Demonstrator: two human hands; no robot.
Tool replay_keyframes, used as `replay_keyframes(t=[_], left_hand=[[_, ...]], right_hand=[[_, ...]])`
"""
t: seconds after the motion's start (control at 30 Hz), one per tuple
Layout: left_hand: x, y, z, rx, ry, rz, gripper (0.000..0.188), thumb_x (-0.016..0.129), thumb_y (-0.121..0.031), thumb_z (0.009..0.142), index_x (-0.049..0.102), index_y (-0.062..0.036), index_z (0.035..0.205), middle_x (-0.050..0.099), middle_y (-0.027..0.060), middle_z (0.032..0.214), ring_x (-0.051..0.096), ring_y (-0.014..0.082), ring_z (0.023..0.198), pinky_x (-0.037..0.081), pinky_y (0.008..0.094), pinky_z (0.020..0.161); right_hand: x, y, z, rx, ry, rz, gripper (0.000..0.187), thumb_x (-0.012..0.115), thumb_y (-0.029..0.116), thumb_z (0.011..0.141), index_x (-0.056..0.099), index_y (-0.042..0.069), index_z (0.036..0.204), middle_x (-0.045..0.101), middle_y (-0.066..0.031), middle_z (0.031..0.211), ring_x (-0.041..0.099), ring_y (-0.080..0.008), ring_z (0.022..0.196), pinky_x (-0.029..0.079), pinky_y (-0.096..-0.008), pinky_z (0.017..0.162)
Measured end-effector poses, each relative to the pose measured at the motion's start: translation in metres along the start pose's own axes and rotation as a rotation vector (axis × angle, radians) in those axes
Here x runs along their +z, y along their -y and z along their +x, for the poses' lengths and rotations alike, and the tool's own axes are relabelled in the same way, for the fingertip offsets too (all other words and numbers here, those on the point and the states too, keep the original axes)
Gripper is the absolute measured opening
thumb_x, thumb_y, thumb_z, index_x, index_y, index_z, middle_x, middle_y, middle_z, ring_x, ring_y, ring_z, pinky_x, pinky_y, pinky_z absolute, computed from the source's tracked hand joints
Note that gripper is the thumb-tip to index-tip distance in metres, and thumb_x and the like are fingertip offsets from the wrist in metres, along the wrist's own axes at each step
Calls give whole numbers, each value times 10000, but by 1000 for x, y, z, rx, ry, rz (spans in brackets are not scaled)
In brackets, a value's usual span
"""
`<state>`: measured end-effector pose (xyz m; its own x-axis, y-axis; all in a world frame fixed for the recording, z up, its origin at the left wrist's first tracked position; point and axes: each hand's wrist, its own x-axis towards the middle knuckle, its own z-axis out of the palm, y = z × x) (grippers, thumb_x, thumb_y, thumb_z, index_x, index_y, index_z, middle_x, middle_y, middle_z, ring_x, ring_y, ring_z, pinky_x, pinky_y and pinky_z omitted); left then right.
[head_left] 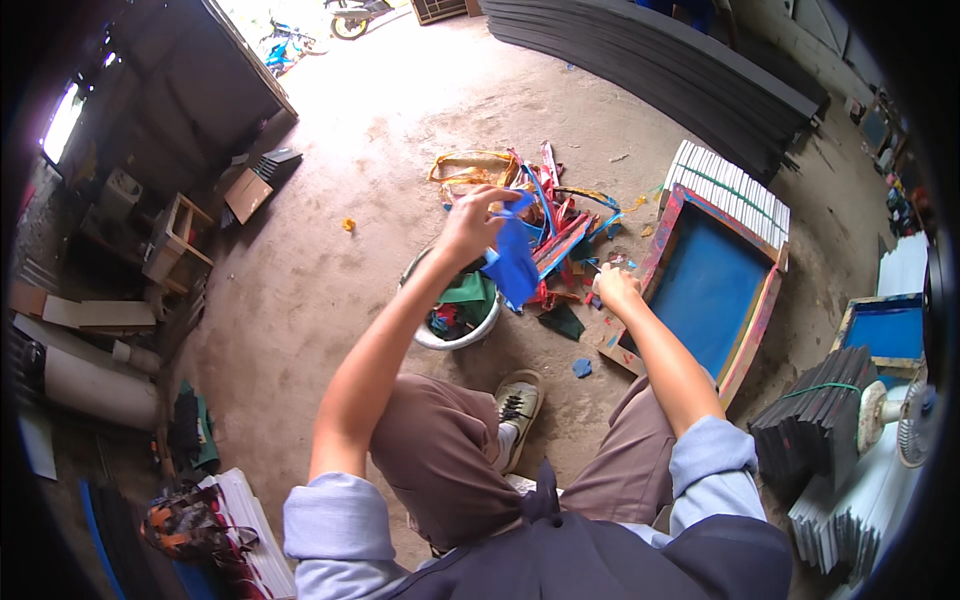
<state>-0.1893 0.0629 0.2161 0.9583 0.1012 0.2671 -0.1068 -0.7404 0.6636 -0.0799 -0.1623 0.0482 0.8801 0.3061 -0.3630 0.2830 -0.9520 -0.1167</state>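
Observation:
My left hand is raised over the pile and pinches a limp, bright blue scrap, which hangs down from the fingers. My right hand is closed in a fist beside the wooden frame. A thin thing pokes out of it toward the pile, too small to name. Under my left forearm stands a pale round tub with green and red scraps inside. Beyond my hands lies a tangled heap of red, blue and orange strips. A wooden frame with a blue screen leans at the right.
White boards tied with green string lie behind the frame. Long dark sheets are stacked at the far right. Dark bundled slats and a small fan stand to the right. Small scraps dot the concrete floor. My shoe is near the tub.

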Motion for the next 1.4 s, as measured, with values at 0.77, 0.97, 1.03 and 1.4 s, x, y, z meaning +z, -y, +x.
replay_keyframes(t=[0.77,0.97,1.03,1.4], left_hand=[[11,93,-3,88,84,235,484,762,-409,766,652,-70,1093,598,146,1178,501,309,1173,402,425,1014],[114,135,-34,127,-121,-167,192,773,-55,724,620,-35,837,628,76,815,607,177,707,488,311,639],[143,128,-46,-62,-58,-316,171,729,-8,730,629,-28,866,614,96,856,641,221,770,518,326,709],[185,87,-11,-37,92,-592,447,670,63,756,578,-55,1177,539,69,1124,647,133,857,556,247,692]], right_hand=[[47,-31,20,-75,34,233,350,648,233,814,586,-16,1051,637,-264,1051,616,-394,1019,488,-463,881],[133,-9,25,33,55,423,424,709,182,802,536,18,1152,624,-258,1096,600,-393,1066,475,-435,915],[146,-9,28,-1,39,394,407,684,221,828,545,8,1145,625,-249,1108,592,-387,1079,468,-427,925],[45,7,9,-42,395,1684,549,444,530,965,517,67,1250,618,-39,1069,590,-131,982,452,-329,890]])
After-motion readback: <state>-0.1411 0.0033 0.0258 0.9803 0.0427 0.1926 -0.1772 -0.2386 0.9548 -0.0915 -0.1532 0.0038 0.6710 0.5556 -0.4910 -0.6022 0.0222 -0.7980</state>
